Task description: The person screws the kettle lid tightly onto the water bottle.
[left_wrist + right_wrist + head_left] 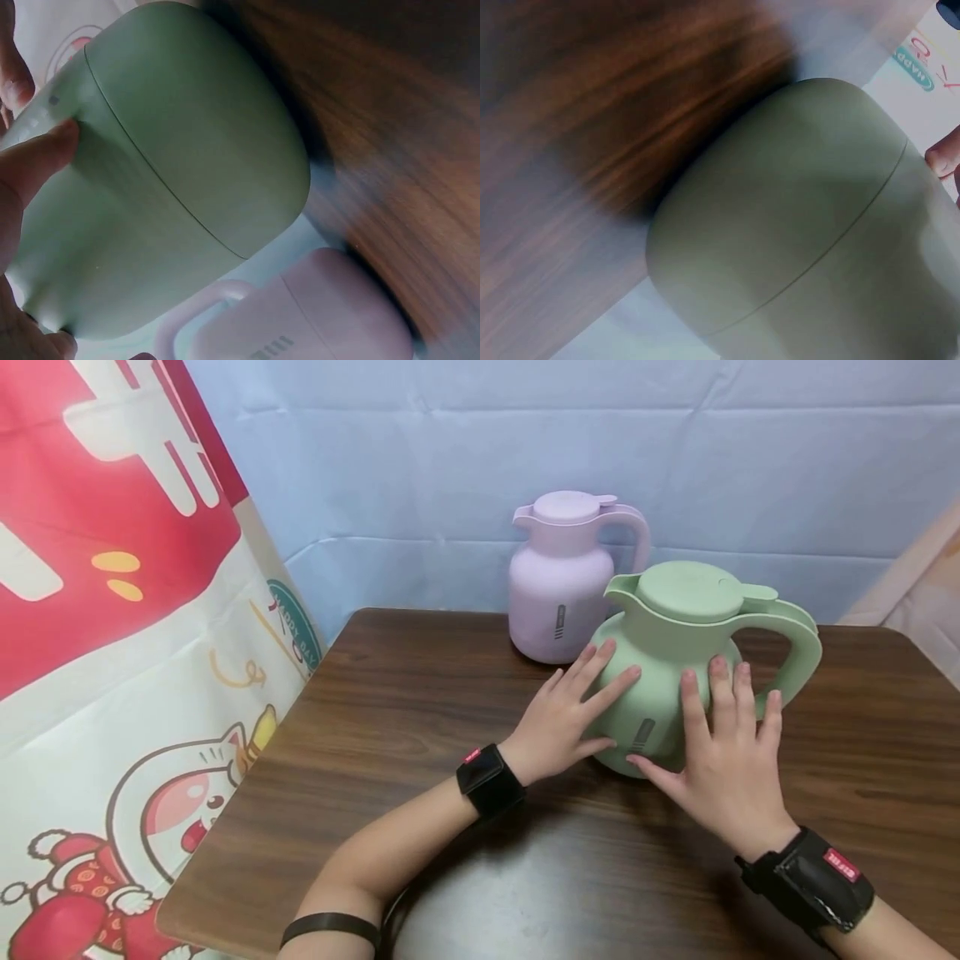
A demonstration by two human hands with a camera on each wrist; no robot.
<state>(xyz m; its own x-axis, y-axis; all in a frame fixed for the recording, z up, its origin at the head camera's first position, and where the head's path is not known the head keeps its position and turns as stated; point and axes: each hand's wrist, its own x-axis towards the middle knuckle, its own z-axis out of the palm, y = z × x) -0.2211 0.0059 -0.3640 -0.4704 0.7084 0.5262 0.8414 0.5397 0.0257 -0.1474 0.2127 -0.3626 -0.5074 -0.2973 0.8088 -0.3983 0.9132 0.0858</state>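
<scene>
A light green thermos jug (686,639) stands on the brown wood-grain table, its spout to the left and its handle to the right. My left hand (558,718) lies against the jug's left side with fingers spread. On the front right of its body, below the handle, my right hand (727,768) rests with fingers fanned out and fairly straight. Up close in the left wrist view, the thumb (45,157) presses on the green body. The right wrist view shows the jug's lower body (780,217) with a seam around it; most of the right hand is out of that view.
A lilac thermos jug (558,589) of the same shape stands behind and left of the green one, near the back edge of the table (420,693). Pale blue cloth (420,477) hangs behind, and a printed red and white cloth (112,693) hangs at the left.
</scene>
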